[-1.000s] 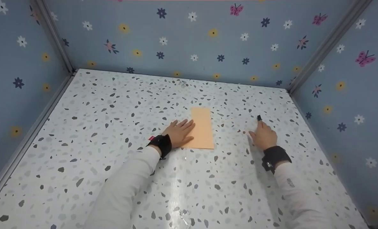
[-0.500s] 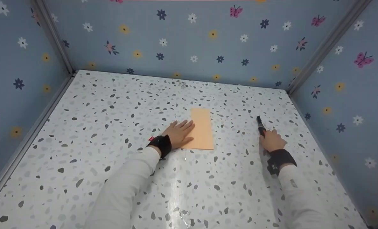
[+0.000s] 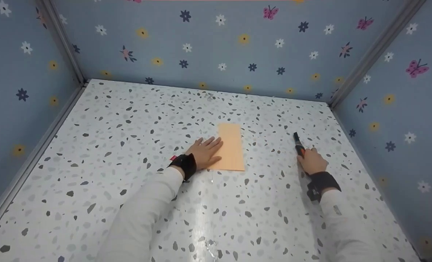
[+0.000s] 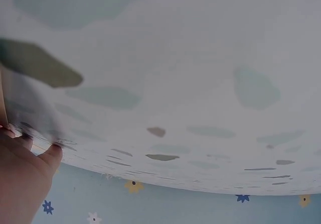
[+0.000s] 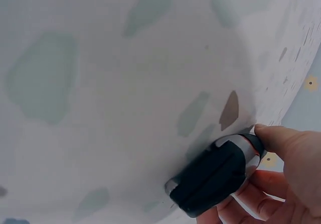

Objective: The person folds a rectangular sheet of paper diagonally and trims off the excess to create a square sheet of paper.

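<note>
1) The left hand rests, fingers straight, on the left side of the orange paper
2) The paper lies on the speckled table, mostly right of those fingers
3) Well right of it, the right hand grips a black tool, tip jutting ahead

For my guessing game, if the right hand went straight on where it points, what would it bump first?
Probably the flowery back wall: beyond the black-and-orange tool it holds, the right hand has only speckled tabletop ahead as far as the picture shows, though depth is hard to judge.
</note>
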{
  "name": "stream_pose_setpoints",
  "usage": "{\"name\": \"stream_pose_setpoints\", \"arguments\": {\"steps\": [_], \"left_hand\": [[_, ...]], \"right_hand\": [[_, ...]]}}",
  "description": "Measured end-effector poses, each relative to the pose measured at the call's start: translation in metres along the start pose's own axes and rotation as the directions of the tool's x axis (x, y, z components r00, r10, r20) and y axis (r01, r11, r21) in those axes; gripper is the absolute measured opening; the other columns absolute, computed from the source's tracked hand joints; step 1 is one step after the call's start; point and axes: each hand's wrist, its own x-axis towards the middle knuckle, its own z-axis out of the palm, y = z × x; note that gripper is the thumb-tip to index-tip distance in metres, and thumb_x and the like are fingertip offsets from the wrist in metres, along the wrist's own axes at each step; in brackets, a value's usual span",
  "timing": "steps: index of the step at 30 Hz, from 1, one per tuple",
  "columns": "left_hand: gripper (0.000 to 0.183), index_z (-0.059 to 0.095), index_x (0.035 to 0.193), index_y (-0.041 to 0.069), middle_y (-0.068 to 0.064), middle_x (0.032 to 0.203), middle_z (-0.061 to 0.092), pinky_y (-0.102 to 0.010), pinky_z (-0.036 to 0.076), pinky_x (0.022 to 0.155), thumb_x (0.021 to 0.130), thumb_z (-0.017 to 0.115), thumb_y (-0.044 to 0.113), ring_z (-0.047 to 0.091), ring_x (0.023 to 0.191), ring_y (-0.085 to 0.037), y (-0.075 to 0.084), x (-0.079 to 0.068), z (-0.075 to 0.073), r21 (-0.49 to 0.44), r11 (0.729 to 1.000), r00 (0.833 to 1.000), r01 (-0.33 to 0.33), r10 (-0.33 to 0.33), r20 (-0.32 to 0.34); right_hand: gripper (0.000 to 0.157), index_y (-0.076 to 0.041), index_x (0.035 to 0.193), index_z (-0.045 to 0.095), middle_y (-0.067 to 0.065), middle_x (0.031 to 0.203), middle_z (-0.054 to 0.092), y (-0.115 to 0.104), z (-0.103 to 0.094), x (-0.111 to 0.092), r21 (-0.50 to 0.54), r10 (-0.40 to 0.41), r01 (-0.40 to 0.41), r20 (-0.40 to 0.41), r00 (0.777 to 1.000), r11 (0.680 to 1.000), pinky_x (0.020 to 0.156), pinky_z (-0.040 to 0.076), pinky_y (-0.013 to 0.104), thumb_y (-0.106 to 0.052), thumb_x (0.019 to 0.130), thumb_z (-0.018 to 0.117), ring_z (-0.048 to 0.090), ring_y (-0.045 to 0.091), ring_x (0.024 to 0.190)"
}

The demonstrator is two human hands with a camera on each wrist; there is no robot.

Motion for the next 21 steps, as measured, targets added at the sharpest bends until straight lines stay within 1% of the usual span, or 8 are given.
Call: {"name": "stream_pose_setpoints", "arguments": {"steps": [3,7,12,16,19,21], "left_hand": [[0.066,0.020,0.165,0.011,-0.007,0.174,0.018,-0.055,0.013,0.133,0.110,0.036,0.045,0.017,0.162,-0.030,0.002,-0.001,-0.001,-0.006,1.000,1.000,-0.002,0.002,0.001],[0.066,0.020,0.165,0.011,-0.007,0.174,0.018,-0.055,0.012,0.133,0.110,0.036,0.045,0.016,0.162,-0.029,0.000,-0.002,-0.001,-0.012,1.000,1.000,-0.005,0.004,-0.004],[0.067,0.019,0.165,0.012,-0.006,0.174,0.017,-0.055,0.013,0.133,0.110,0.036,0.046,0.016,0.163,-0.029,0.001,-0.002,-0.003,-0.008,1.000,1.000,0.005,-0.005,0.012],[0.068,0.020,0.165,0.012,-0.006,0.174,0.018,-0.056,0.013,0.133,0.109,0.037,0.046,0.017,0.162,-0.030,0.001,-0.001,-0.002,-0.006,1.000,1.000,0.009,-0.009,0.008],[0.068,0.017,0.165,0.014,-0.004,0.175,0.015,-0.055,0.012,0.133,0.109,0.035,0.049,0.015,0.163,-0.028,-0.001,0.002,0.001,0.008,1.000,1.000,0.010,-0.010,0.014],[0.069,0.017,0.165,0.014,-0.004,0.175,0.015,-0.055,0.012,0.133,0.109,0.035,0.049,0.015,0.163,-0.028,-0.002,0.003,0.003,0.003,1.000,1.000,0.007,-0.007,0.010]], "right_hand": [[0.044,0.013,0.120,0.057,0.030,0.111,0.056,0.002,0.001,-0.001,-0.009,-0.020,0.020,-0.014,1.000,1.000,0.082,0.055,0.065,-0.028,0.106,0.052,0.063,0.040,0.087],[0.041,0.012,0.119,0.058,0.030,0.110,0.058,0.000,0.000,-0.005,-0.016,-0.076,0.075,-0.038,0.996,0.997,0.075,0.055,0.061,-0.026,0.105,0.054,0.064,0.042,0.085],[0.039,0.010,0.118,0.061,0.026,0.103,0.059,-0.004,0.000,-0.010,-0.053,-0.161,0.158,-0.048,0.986,0.986,0.066,0.054,0.053,-0.027,0.103,0.060,0.062,0.036,0.079],[0.041,0.007,0.121,0.062,0.021,0.098,0.059,-0.011,0.003,-0.013,-0.082,-0.230,0.228,-0.027,0.973,0.970,0.060,0.047,0.041,-0.028,0.101,0.062,0.057,0.029,0.075],[0.043,0.004,0.124,0.063,0.018,0.098,0.061,-0.021,0.004,-0.019,-0.089,-0.275,0.273,-0.008,0.961,0.958,0.058,0.040,0.034,-0.031,0.101,0.064,0.054,0.024,0.073],[0.043,0.002,0.124,0.064,0.015,0.097,0.061,-0.029,0.005,-0.024,-0.092,-0.307,0.306,0.004,0.952,0.948,0.057,0.037,0.030,-0.033,0.100,0.066,0.054,0.022,0.073]]}}
